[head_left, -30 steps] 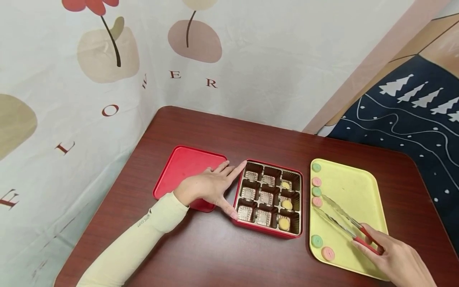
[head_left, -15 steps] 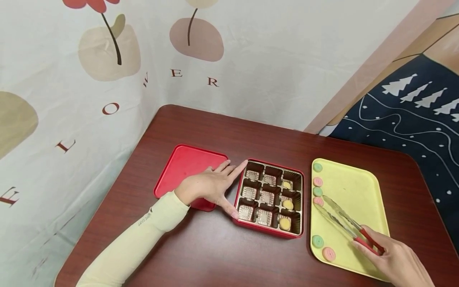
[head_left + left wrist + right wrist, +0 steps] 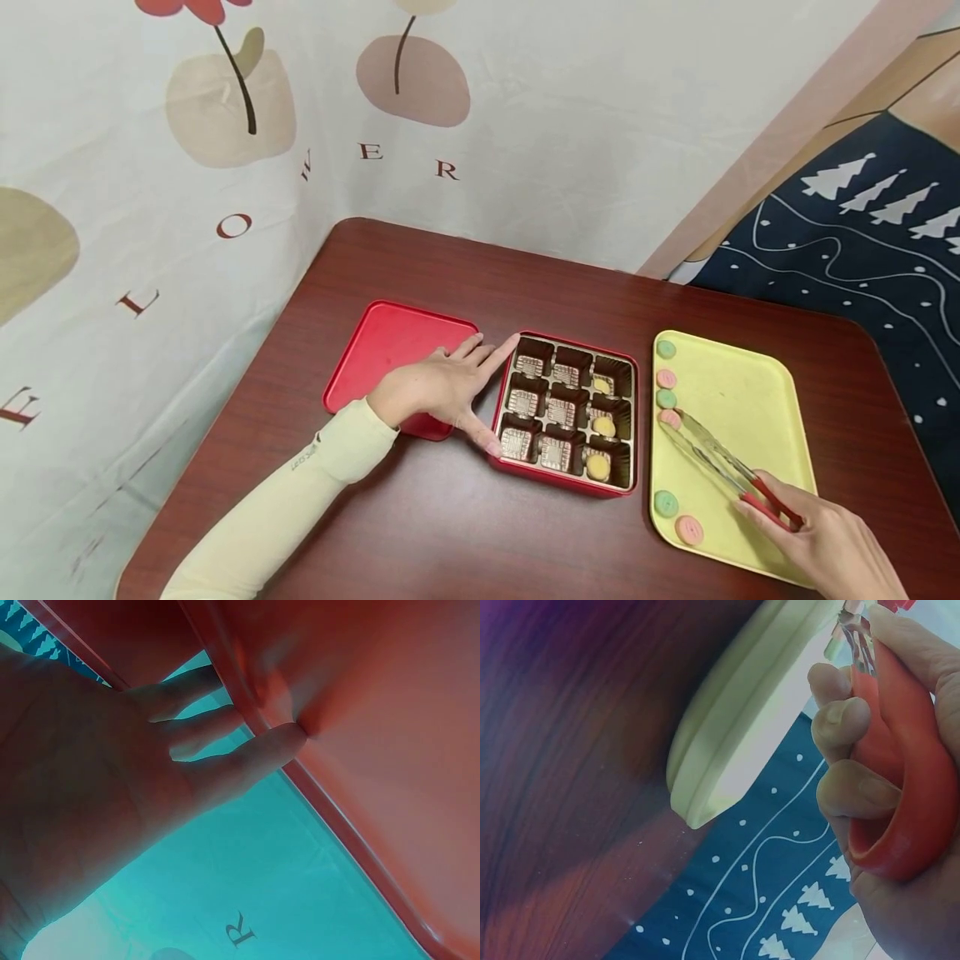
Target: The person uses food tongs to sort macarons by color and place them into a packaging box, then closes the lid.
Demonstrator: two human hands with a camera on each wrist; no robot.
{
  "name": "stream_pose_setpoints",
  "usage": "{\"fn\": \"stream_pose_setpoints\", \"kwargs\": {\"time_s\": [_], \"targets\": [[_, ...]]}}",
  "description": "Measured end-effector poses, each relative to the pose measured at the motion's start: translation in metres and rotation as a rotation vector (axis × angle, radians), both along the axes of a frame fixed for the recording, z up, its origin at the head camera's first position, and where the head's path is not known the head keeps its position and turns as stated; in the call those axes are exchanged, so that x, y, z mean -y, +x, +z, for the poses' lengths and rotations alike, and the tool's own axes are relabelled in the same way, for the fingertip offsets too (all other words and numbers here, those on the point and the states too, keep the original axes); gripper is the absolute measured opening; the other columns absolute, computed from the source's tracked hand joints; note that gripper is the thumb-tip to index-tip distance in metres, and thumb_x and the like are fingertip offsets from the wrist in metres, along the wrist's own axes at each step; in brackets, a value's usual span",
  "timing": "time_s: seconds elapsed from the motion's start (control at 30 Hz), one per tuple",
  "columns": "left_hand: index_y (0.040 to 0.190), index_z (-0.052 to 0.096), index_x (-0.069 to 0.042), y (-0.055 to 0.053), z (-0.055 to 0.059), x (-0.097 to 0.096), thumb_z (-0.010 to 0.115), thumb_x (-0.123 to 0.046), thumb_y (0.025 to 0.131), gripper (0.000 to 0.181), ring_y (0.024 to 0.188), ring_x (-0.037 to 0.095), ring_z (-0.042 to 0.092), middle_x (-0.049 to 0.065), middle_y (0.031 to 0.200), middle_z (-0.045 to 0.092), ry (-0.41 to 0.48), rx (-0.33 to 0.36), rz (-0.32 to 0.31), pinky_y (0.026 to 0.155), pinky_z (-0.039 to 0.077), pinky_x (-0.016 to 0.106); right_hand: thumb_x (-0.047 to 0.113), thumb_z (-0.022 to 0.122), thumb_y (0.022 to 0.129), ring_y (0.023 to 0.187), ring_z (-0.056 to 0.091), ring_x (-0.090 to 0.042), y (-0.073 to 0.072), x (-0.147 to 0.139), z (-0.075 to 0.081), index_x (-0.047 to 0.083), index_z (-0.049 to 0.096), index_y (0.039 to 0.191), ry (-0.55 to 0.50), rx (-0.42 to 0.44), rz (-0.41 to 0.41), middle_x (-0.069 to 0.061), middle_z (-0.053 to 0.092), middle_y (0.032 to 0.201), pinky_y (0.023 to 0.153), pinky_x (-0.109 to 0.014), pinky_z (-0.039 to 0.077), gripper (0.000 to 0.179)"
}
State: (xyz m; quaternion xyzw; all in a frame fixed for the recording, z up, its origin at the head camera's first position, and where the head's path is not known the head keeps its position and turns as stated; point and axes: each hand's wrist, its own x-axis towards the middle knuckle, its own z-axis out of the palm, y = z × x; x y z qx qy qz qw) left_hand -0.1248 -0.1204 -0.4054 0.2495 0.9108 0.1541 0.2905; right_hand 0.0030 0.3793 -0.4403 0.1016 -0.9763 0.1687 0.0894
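My left hand (image 3: pixel 442 387) lies with fingers spread, thumb and index fingertip at the left edge of a red box (image 3: pixel 562 482). Its other fingers reach over the red lid (image 3: pixel 390 350); in the left wrist view a fingertip (image 3: pixel 289 742) meets a red rim. A gold-brown insert divides the box into several compartments, and the right column holds yellow round pieces (image 3: pixel 598 467). My right hand (image 3: pixel 832 533) grips red-handled metal tongs (image 3: pixel 919 742). The tongs' tips stand on either side of a pink cookie-like disc (image 3: pixel 670 418) on the yellow tray (image 3: pixel 735 417).
More green discs (image 3: pixel 665 503) and pink discs (image 3: pixel 689 530) lie along the tray's left side. Box, lid and tray sit on a dark red wooden table (image 3: pixel 420 517). Printed cloths (image 3: pixel 562 125) hang behind the table's back and side edges.
The tongs' arms have drawn closer together about the pink disc. The left hand keeps its place at the box, and the head view has shifted slightly.
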Motion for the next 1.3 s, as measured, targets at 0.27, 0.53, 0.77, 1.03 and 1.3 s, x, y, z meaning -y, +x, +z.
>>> {"fn": "stream_pose_setpoints", "kwargs": {"time_s": [0.27,0.53,0.77,1.03,1.3], "targets": [[0.173,-0.02,-0.03,0.0,0.0,-0.001,0.087,-0.084,0.069,0.159,0.167,0.035,-0.004,0.018,0.181,0.009,-0.009,0.007,0.004,0.127,0.013,0.069,0.021,0.101,0.076,0.058,0.039,0.0,-0.002,-0.002,-0.002,0.011,0.083,0.115,-0.023,-0.064,0.072,0.028,0.041,0.063,0.051,-0.021,0.025,0.044],[0.173,-0.019,-0.03,0.0,0.001,-0.001,0.087,-0.084,0.069,0.158,0.167,0.036,-0.004,0.018,0.181,0.01,0.002,0.001,0.0,0.127,0.014,0.069,0.028,0.1,0.077,0.057,0.036,0.0,-0.002,-0.003,-0.001,0.013,0.082,0.116,0.031,-0.075,0.064,0.028,0.036,0.063,0.05,-0.022,0.023,0.045],[0.173,-0.02,-0.03,0.001,0.001,0.0,0.087,-0.084,0.069,0.159,0.167,0.036,-0.004,0.018,0.181,0.009,0.005,0.005,0.003,0.127,0.014,0.069,0.027,0.1,0.077,0.057,0.037,0.002,-0.002,-0.004,0.001,0.015,0.082,0.114,0.022,-0.126,0.104,0.03,0.039,0.065,0.049,-0.022,0.025,0.043],[0.173,-0.021,-0.031,0.001,0.0,0.0,0.087,-0.085,0.068,0.16,0.167,0.035,-0.005,0.018,0.181,0.009,-0.003,0.007,0.002,0.127,0.014,0.069,0.021,0.101,0.076,0.058,0.038,0.004,-0.002,-0.005,0.004,0.014,0.082,0.117,-0.03,-0.12,0.104,0.03,0.04,0.064,0.05,-0.02,0.025,0.045],[0.173,-0.019,-0.03,0.0,-0.001,0.0,0.087,-0.085,0.068,0.159,0.167,0.036,-0.004,0.018,0.181,0.01,0.002,0.006,0.0,0.127,0.014,0.068,0.016,0.1,0.076,0.06,0.039,0.004,-0.01,-0.001,0.012,0.009,0.083,0.118,-0.051,-0.143,0.144,0.008,0.071,0.077,0.052,-0.018,0.028,0.045]]}}
